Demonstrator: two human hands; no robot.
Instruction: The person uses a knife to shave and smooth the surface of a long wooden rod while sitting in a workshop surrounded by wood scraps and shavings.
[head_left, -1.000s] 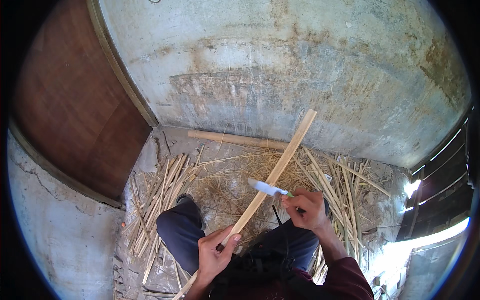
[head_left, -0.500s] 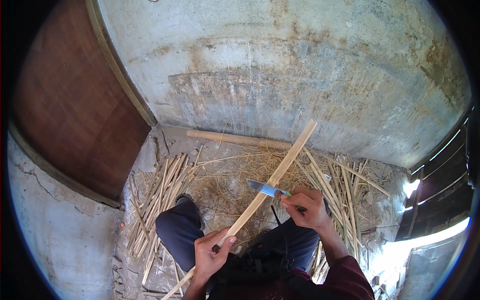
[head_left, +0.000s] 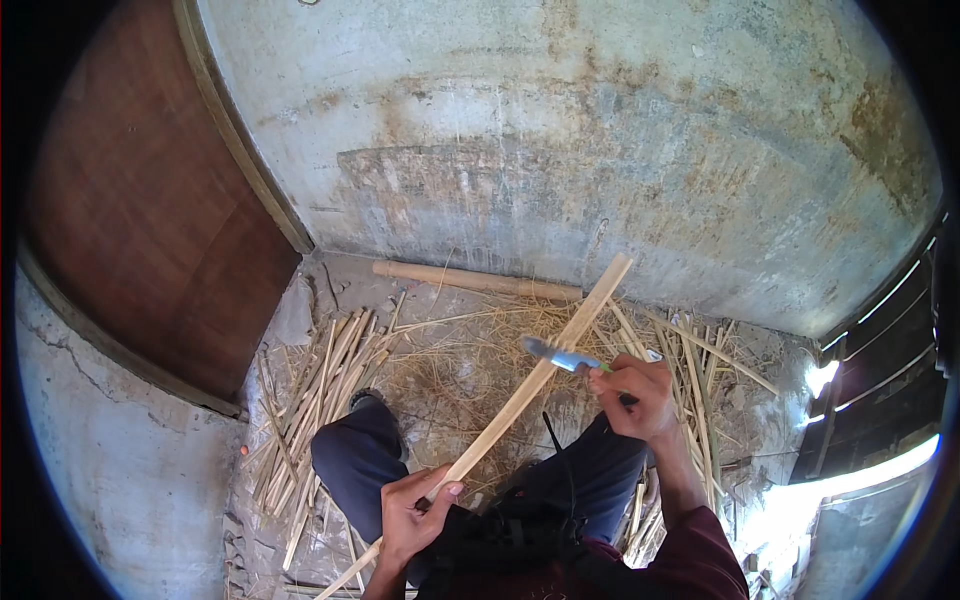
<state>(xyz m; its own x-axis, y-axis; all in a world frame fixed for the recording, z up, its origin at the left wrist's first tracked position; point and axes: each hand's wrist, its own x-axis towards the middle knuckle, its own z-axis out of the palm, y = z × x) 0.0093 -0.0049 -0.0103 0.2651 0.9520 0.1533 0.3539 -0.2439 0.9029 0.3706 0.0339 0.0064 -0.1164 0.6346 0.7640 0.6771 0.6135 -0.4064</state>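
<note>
A long, flat, pale strip that looks like split bamboo [head_left: 508,414] slants from beside my left thigh up toward the wall. My left hand [head_left: 416,510] is closed round its lower part, thumb on top. In my right hand [head_left: 640,398] is the handle of a knife [head_left: 566,358], mostly hidden by the fingers, with a bit of green showing. The blade lies across the upper half of the strip, pointing left, and its tip is a little blurred. Whether the edge bites into the strip cannot be made out.
Thin strips lie in a pile [head_left: 315,400] on the left and another pile [head_left: 695,385] on the right. Fine shavings [head_left: 440,365] cover the floor between. A bamboo pole [head_left: 475,279] rests along the stained wall [head_left: 620,150]. A brown door panel [head_left: 150,200] stands at left.
My right hand and the knife have moved up and right along the strip, away from me. The strip's far end has dropped slightly; my left hand has shifted a little toward me.
</note>
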